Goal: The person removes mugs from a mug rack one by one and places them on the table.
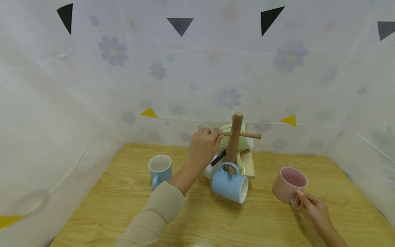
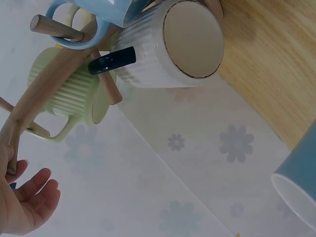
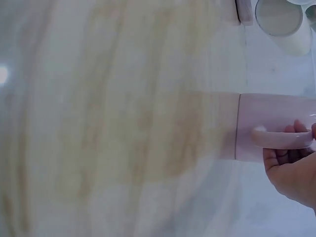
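A wooden mug tree (image 1: 235, 137) stands toward the back of the table, tilted in the head view. My left hand (image 1: 204, 145) grips the end of its upper left peg (image 2: 14, 143). A light blue mug (image 1: 226, 185) hangs by its handle at the front. A ribbed green mug (image 2: 69, 94), a ribbed white mug (image 2: 148, 49) with a dark handle, and a cream mug (image 1: 247, 164) are also about the tree. On the right, my right hand (image 1: 316, 209) pinches the handle of a pink mug (image 1: 285, 188); the mug is upright, at or just above the tabletop.
Another blue mug (image 1: 160, 168) stands upright on the wooden table (image 1: 102, 212), left of my left forearm. Behind and at both sides hangs a pale flowered sheet (image 1: 191, 68) with black and yellow triangles.
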